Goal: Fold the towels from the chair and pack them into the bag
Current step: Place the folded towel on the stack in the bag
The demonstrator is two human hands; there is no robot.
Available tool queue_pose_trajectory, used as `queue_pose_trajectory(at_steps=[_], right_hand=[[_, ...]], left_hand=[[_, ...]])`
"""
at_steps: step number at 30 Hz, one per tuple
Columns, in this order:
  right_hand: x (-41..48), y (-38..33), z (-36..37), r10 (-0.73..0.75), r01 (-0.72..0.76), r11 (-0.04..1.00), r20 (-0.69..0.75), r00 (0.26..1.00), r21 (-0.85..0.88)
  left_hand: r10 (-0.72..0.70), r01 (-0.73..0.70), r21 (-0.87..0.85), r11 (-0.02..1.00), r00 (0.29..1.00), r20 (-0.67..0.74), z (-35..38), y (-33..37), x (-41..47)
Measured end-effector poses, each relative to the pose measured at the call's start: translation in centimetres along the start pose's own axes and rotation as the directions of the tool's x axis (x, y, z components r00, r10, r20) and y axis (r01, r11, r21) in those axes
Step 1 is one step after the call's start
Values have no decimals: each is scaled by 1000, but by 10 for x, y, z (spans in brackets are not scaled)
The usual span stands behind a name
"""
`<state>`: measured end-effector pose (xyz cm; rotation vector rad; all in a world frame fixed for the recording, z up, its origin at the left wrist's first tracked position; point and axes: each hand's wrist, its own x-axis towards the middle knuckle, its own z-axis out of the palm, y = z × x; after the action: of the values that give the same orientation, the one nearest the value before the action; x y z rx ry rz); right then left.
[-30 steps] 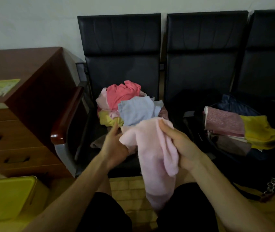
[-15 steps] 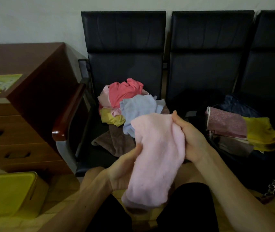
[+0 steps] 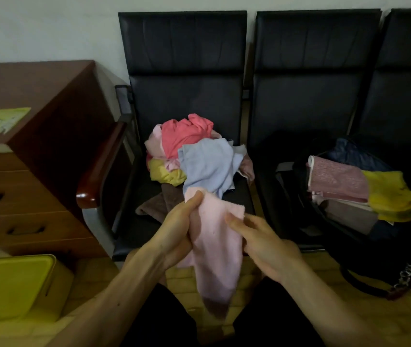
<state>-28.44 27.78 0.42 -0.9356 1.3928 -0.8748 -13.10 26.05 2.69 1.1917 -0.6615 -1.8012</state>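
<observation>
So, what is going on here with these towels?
A person is folding a pink towel. The left hand grips its upper left edge and the right hand pinches the right edge. A pile of unfolded towels lies on the chair, and some folded towels sit in the black bag on the next seat.

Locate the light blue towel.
Head view, centre: the light blue towel lies front-right on the left chair seat, right of the yellow towel, just beyond the pink towel.

Loose towels (image 3: 194, 156) are piled on the left chair (image 3: 181, 71). Folded towels (image 3: 337, 181) are stacked in the bag (image 3: 329, 241), set just to the right.
</observation>
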Motion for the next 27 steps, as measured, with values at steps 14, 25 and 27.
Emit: queue_pose_trajectory(at_steps=[14, 25, 27], right_hand=[[-5, -48, -35, -311, 322, 936, -92, 946, 142], [-9, -102, -48, -585, 573, 792, 6, 811, -214], [-6, -109, -52, -517, 520, 818, 84, 852, -246]], left_hand=[[140, -149, 82, 985, 984, 113, -18, 19, -8], [480, -452, 440, 776, 876, 52, -11, 88, -15], [492, -501, 459, 734, 858, 149, -9, 102, -21]])
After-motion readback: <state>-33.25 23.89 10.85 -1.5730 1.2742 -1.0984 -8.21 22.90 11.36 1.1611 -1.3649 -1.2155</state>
